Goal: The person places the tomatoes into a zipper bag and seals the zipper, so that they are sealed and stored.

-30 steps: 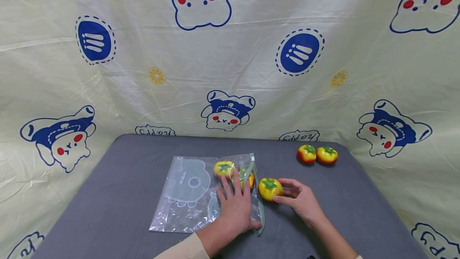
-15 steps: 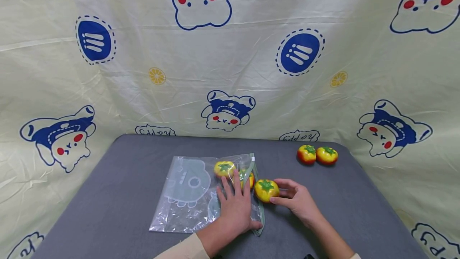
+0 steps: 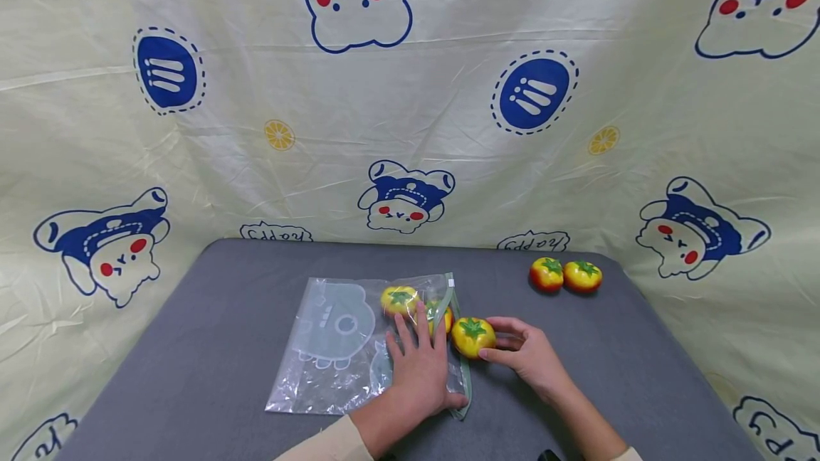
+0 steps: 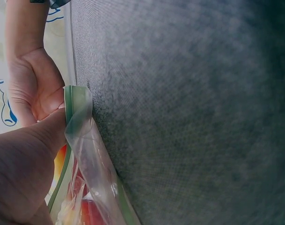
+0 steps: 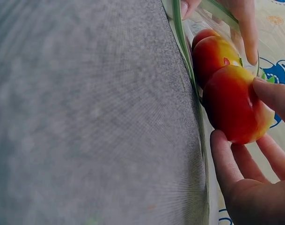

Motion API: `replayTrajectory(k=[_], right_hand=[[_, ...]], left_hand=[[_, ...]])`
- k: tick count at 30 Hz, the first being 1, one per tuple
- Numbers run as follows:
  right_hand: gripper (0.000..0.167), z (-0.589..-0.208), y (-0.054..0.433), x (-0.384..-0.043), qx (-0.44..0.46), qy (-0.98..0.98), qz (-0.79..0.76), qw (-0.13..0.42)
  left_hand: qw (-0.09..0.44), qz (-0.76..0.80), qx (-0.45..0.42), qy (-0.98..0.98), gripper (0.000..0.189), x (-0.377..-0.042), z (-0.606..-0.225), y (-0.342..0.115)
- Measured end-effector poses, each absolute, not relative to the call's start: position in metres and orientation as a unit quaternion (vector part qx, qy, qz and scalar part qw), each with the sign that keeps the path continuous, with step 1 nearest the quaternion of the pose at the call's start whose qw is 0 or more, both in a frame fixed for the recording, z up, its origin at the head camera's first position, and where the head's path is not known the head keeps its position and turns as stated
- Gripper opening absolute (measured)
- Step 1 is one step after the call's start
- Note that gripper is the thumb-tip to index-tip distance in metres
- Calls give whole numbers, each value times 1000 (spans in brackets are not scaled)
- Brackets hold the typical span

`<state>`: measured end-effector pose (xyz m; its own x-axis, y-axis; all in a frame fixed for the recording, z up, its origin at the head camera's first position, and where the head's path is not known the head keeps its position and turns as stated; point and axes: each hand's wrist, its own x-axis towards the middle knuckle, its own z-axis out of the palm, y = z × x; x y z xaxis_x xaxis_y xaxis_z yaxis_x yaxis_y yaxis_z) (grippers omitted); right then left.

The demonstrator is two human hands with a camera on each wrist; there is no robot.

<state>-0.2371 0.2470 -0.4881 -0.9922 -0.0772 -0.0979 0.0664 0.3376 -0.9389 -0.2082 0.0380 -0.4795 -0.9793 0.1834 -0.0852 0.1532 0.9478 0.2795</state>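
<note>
The glossy, round yellow-and-red fruit with a green star-shaped top (image 3: 473, 337) sits right at the green-edged mouth of a clear plastic zip bag (image 3: 291, 397), well in from the surface's far edge. The right hand (image 3: 534, 354) grasps it from the right, thumb and fingers about its side. Over the last second it has slid a little leftward: there was a slim gap between fruit and bag edge, and now the fruit overlaps that edge. That seems to bring it to the point of entry; whether any of it is past the rim I cannot tell.

The left hand (image 3: 419, 372) lies with fingers spread on the bag's mouth side, gripping nothing that I can make out, and has stayed put. Two similar fruits are inside, the upper bagged fruit (image 3: 398, 299) toward the far edge and the lower bagged fruit (image 3: 448, 319) just beside the held one.

By the surface's far right corner stand two more, the left loose fruit (image 3: 547, 276) and the right loose fruit (image 3: 583, 277), side by side. Grey cloth (image 3: 192, 375) covers the surface; behind hangs a pale cartoon-printed sheet (image 3: 448, 105).
</note>
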Motion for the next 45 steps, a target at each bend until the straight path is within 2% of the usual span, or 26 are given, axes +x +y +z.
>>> replayTrajectory(k=[14,25,45], right_hand=[[61,-489,240,-243,13,830,-555,58],[58,-487,232,-247,-17,826,-560,53],[55,-491,224,-256,-19,822,-567,46]], left_hand=[[47,137,91,985,130,-206,-477,38],[43,128,90,987,131,-206,-477,40],[35,108,99,989,131,-205,-477,40]])
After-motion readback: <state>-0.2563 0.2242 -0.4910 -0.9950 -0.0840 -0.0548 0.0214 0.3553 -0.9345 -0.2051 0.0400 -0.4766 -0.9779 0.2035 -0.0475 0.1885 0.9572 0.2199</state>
